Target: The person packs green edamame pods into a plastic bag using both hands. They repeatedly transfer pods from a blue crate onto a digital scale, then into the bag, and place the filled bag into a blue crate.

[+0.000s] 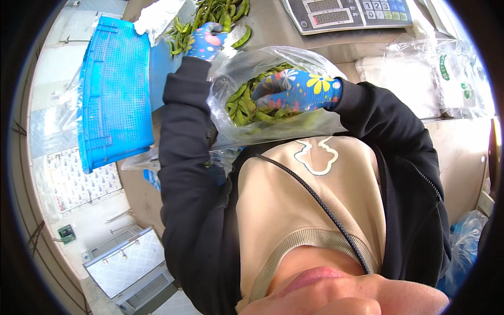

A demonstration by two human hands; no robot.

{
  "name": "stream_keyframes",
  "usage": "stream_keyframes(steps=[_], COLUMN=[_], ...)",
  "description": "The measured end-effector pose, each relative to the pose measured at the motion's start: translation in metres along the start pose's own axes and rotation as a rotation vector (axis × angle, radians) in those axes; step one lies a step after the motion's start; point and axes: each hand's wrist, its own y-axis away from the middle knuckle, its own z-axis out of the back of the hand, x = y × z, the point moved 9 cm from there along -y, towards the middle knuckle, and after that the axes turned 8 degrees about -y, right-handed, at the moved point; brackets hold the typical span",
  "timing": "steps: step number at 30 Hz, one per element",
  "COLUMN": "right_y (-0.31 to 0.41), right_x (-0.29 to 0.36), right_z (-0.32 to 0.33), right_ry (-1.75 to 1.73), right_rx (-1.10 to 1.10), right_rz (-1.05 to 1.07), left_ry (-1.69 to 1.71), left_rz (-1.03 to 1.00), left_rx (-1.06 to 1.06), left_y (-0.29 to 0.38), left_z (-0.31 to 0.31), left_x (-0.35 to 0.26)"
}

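Note:
My left hand (206,41), in a blue patterned glove, is at the pile of green bean pods (208,12) at the top, with a pod between its curled fingertips. A clear plastic bag (327,65) lies open in front of my body, holding many green pods (242,106). Inside its mouth my right hand (297,89), in a matching glove, rests on the pods, fingers pointing left. Its fingertips are partly lost among them, so whether it grips any is unclear. One loose pod (241,37) lies right of my left hand.
A digital scale (348,24) stands at the top right. Left of my left arm is a blue perforated plastic basket (116,90), with white crumpled plastic (157,17) at its upper edge. Clear and white plastic bags (417,82) lie to the right. A counter edge (441,119) runs near my body.

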Motion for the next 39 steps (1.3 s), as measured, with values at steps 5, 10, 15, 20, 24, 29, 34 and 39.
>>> stream_keyframes(steps=[5,10,15,20,24,29,34,39], right_y=[0.013,0.020,0.028,0.020,0.012,0.017,0.011,0.011], right_x=[0.003,-0.035,-0.028,-0.056,-0.047,-0.042,-0.050,-0.052], right_z=[0.029,0.044,0.051,0.056,0.050,0.077,0.071,0.065], right_ry=[-0.006,-0.684,-1.105,-1.151,-0.969,-0.525,-0.777,-0.977], right_rx=[-0.207,-0.402,-0.531,-0.490,-0.472,-0.552,-0.528,-0.489], right_rz=[-0.080,-0.021,0.108,0.145,0.089,0.091,0.020,0.019], left_ry=[-0.439,0.054,-0.034,0.287,-0.381,-0.370,-0.567,-0.644], left_rz=[-0.020,0.015,-0.433,-0.190,-0.220,-0.030,0.061,0.004], left_rx=[0.133,0.065,0.172,0.000,-0.158,-0.027,0.312,0.428], left_y=[0.026,0.043,0.095,-0.038,-0.179,-0.264,-0.250,-0.247], left_z=[-0.030,-0.017,0.016,0.053,0.041,-0.022,-0.061,-0.068], left_x=[-0.046,-0.052,-0.191,-0.095,0.038,0.056,0.076,0.058])
